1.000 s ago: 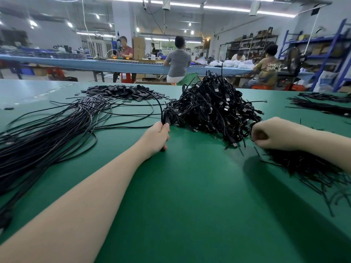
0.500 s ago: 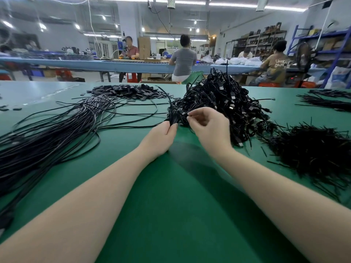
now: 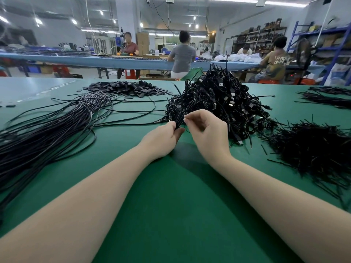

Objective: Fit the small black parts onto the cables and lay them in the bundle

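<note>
My left hand (image 3: 163, 138) grips the ends of several thin black cables (image 3: 176, 118) at the near left edge of a tall tangled bundle of black cables with USB plugs (image 3: 224, 103). Right beside it my right hand (image 3: 207, 130) pinches something small and black between thumb and forefinger at those cable ends; the part itself is too small to make out. A heap of short thin black parts (image 3: 311, 149) lies on the green table to the right. Long loose black cables (image 3: 47, 130) fan out on the left.
A pile of flat black pieces (image 3: 129, 89) lies at the back of the green table (image 3: 171, 205). More black strands (image 3: 328, 97) sit at the far right. Beyond the table people sit at a blue bench (image 3: 114, 62), with shelving at the right.
My right hand came from the heap of short parts on the right over to the cable ends held by my left hand, which has stayed at the bundle's edge.
</note>
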The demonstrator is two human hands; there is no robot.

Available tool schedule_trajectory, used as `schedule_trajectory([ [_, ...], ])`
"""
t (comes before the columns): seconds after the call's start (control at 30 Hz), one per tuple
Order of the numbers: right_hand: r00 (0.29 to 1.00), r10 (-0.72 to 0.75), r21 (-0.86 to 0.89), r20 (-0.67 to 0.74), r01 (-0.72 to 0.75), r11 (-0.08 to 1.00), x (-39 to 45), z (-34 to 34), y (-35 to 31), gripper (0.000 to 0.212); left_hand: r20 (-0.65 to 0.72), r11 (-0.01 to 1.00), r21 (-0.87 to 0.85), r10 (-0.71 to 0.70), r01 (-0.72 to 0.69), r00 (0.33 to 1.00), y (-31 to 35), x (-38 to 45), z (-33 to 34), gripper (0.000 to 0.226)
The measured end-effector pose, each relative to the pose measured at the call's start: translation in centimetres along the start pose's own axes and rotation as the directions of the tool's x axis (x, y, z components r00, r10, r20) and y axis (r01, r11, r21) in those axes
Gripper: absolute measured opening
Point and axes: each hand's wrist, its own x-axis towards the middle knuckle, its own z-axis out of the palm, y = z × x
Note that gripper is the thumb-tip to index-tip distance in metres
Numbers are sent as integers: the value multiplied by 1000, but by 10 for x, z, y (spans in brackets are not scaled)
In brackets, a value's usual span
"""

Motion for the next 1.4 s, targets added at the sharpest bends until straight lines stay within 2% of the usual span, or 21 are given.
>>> schedule_trajectory([
  [0.17, 995, 30, -2, 91, -30, 1000, -4, 3, -9, 10, -11, 999, 11, 51, -51, 999, 3, -6, -1, 36],
  [0.23, 987, -61, -158, 150, 85, 984, -1, -2, -15, 9, -49, 993, 111, 48, -42, 998, 6, -7, 0, 38],
  [0.27, 960, -182, -349, 215, 250, 903, 4, -7, -17, 9, -62, 981, 192, 44, -31, 997, 8, -6, 1, 38],
  [0.3, 904, -291, -562, 314, 424, 710, 10, -11, -21, 8, -69, 959, 281, 43, -22, 997, 11, -6, 2, 37],
  [0.33, 846, -322, -707, 425, 532, 466, 18, -15, -28, 7, -72, 926, 376, 59, -28, 996, 15, -6, 3, 35],
  [0.37, 822, -256, -766, 508, 568, 303, 25, -19, -36, 7, -72, 879, 474, 104, -57, 992, 17, -6, 3, 34],
  [0.4, 821, -176, -787, 543, 570, 234, 33, -22, -44, 8, -70, 819, 563, 177, -108, 982, 21, -6, 3, 32],
  [0.43, 827, -118, -792, 550, 561, 240, 39, -27, -49, 8, -62, 760, 629, 259, -163, 964, 25, -7, 2, 31],
  [0.5, 817, 37, -748, 576, 507, 429, 52, -43, -55, 7, -53, 680, 681, 415, -271, 908, 33, -11, -1, 25],
  [0.53, 778, 177, -707, 602, 418, 570, 58, -54, -55, 11, -57, 657, 680, 491, -326, 870, 38, -15, -5, 21],
  [0.6, 622, 393, -614, 677, 184, 767, 70, -76, -50, 15, -77, 609, 669, 626, -425, 776, 44, -21, -9, 18],
  [0.7, 511, 471, -491, 719, -107, 865, 77, -100, -31, 6, -89, 538, 636, 763, -553, 641, 48, -22, -8, 21],
  [0.8, 382, 470, -261, 796, -484, 835, 69, -104, -11, 7, -142, 559, 514, 804, -651, 578, 54, -24, -9, 29],
  [0.87, 339, 396, -59, 853, -692, 720, 59, -96, -2, 11, -189, 637, 398, 761, -660, 621, 56, -26, -10, 31],
  [0.97, 398, 388, 186, 831, -857, 481, 46, -74, 7, 6, -254, 863, -10, 486, -505, 836, 57, -26, -6, 32],
  [1.0, 429, 417, 252, 801, -874, 416, 43, -65, 9, 2, -254, 885, -202, 366, -419, 896, 58, -25, -2, 29],
  [1.07, 499, 508, 353, 702, -864, 359, 37, -45, 8, 2, -231, 818, -526, 125, -232, 965, 57, -21, 5, 26],
  [1.13, 569, 585, 424, 577, -822, 381, 29, -24, 6, 9, -151, 713, -699, -68, -58, 986, 52, -14, 10, 29],
  [1.2, 618, 626, 490, 475, -777, 396, 21, -9, 4, 22, -100, 684, -728, -156, 35, 983, 45, -9, 12, 30],
  [1.3, 635, 668, 564, 387, -736, 373, 13, 0, 5, 26, -57, 677, -730, -197, 93, 979, 40, -3, 14, 21],
  [1.4, 644, 678, 610, 355, -709, 354, 11, -1, 3, 10, -41, 635, -767, -186, 89, 982, 39, -2, 12, 8],
])
